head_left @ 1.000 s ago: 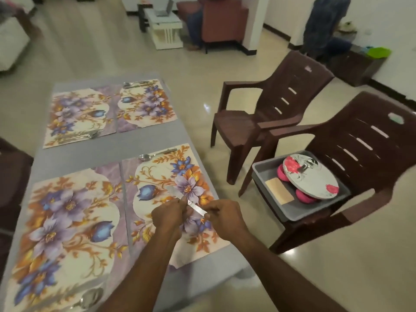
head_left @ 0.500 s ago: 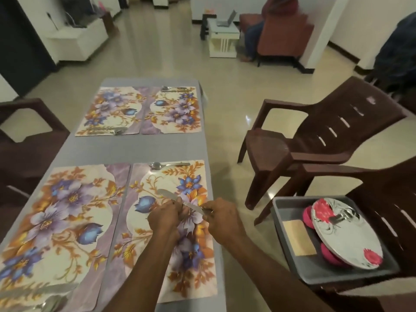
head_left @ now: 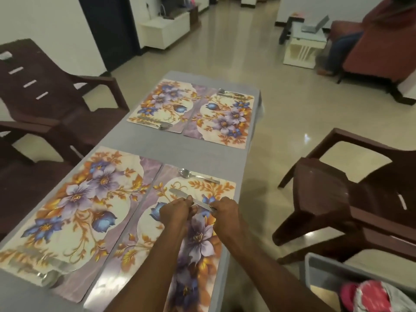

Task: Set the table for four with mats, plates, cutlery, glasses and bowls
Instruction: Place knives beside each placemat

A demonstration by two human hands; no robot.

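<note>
Both hands over the near right mat (head_left: pixel 193 239), holding one table knife (head_left: pixel 180 193) between them. Left hand (head_left: pixel 176 210) curled around the middle of the knife, right hand (head_left: pixel 225 212) pinching the handle end; blade pointing left and away, just above the mat or touching it, cannot tell which. A spoon (head_left: pixel 191 174) lying along the far edge of the same mat. Near left mat (head_left: pixel 74 203) beside it, edges touching, with blurred cutlery (head_left: pixel 49 275) at its near edge. Two far mats (head_left: pixel 191 109) side by side on the grey table (head_left: pixel 144 143), each with cutlery on it. Brown plastic chairs (head_left: pixel 351 199) on both sides. Grey tub (head_left: pixel 315 266) at bottom right, with something pink and a patterned plate (head_left: pixel 378 296) inside, partly cut off.
</note>
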